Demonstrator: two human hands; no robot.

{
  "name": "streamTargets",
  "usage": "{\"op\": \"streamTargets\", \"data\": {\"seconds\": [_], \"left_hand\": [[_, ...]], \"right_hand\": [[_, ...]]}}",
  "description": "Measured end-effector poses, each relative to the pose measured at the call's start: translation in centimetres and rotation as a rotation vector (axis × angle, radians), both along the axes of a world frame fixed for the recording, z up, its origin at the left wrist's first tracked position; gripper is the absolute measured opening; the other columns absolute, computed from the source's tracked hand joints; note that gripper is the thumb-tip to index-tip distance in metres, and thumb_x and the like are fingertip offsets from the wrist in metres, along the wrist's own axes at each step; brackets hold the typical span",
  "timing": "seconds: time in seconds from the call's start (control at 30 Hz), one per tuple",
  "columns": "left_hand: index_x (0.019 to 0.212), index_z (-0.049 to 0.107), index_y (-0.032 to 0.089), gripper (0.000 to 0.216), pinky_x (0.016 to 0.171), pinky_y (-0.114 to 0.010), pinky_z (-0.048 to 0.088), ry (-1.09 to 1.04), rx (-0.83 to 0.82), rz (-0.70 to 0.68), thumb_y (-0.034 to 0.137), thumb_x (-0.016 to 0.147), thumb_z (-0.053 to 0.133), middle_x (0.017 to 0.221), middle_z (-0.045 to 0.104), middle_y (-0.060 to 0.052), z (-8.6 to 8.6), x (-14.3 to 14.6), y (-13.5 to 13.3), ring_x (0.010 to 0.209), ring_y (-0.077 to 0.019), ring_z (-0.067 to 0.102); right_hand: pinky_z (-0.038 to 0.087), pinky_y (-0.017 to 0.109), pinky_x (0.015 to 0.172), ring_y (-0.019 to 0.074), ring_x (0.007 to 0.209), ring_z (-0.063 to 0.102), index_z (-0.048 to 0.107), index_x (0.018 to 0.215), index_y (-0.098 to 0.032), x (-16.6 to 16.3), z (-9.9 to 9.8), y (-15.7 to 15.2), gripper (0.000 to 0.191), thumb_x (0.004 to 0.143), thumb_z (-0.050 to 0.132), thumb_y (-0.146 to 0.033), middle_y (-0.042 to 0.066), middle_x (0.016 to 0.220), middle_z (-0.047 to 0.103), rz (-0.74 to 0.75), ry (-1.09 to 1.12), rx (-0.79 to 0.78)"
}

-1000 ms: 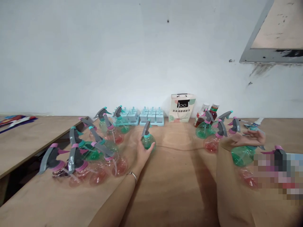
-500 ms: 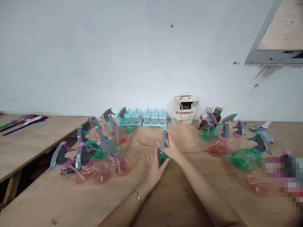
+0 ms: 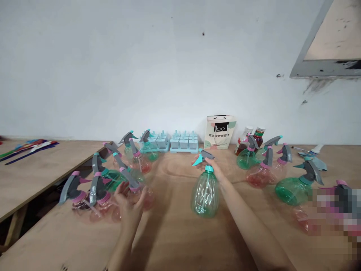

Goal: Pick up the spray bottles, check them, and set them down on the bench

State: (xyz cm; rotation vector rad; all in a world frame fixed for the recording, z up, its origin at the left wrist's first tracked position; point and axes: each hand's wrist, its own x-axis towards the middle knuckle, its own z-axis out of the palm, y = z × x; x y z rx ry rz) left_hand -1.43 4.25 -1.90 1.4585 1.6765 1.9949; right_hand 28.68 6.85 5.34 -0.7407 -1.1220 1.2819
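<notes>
Green bottle (image 3: 205, 195): clear green body, teal collar, grey spray head, teal trigger and tip. Near upright mid-table, nozzle to the left, right hand (image 3: 216, 170) gripping it at the head. Can't tell if the base touches down. Pink bottle (image 3: 148, 197): clear pink body, pink collar, grey head angled up-left. Front right of left cluster, partly hidden by left hand (image 3: 128, 201), fingers spread; contact unclear.

A wooden table (image 3: 175, 233) carries spray bottles (image 3: 291, 191), light-blue molds (image 3: 184, 143), a paper bag (image 3: 220, 136) and red bottles (image 3: 257, 139).
</notes>
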Motion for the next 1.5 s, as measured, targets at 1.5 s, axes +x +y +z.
{"op": "streamTargets", "data": {"seconds": [1.5], "left_hand": [[0.115, 0.057, 0.02, 0.057, 0.091, -0.041, 0.056, -0.073, -0.153, -0.595, 0.045, 0.069, 0.079, 0.109, 0.071, -0.01, -5.0, 8.6, 4.3, 0.1, -0.025, 0.07]], "right_hand": [[0.048, 0.03, 0.061, 0.0232, 0.077, 0.069, 0.062, 0.062, -0.022, -0.5, 1.9, -1.4, 0.039, 0.072, 0.068, -0.059, 0.004, 0.059, 0.066, -0.013, -0.042, 0.013]]}}
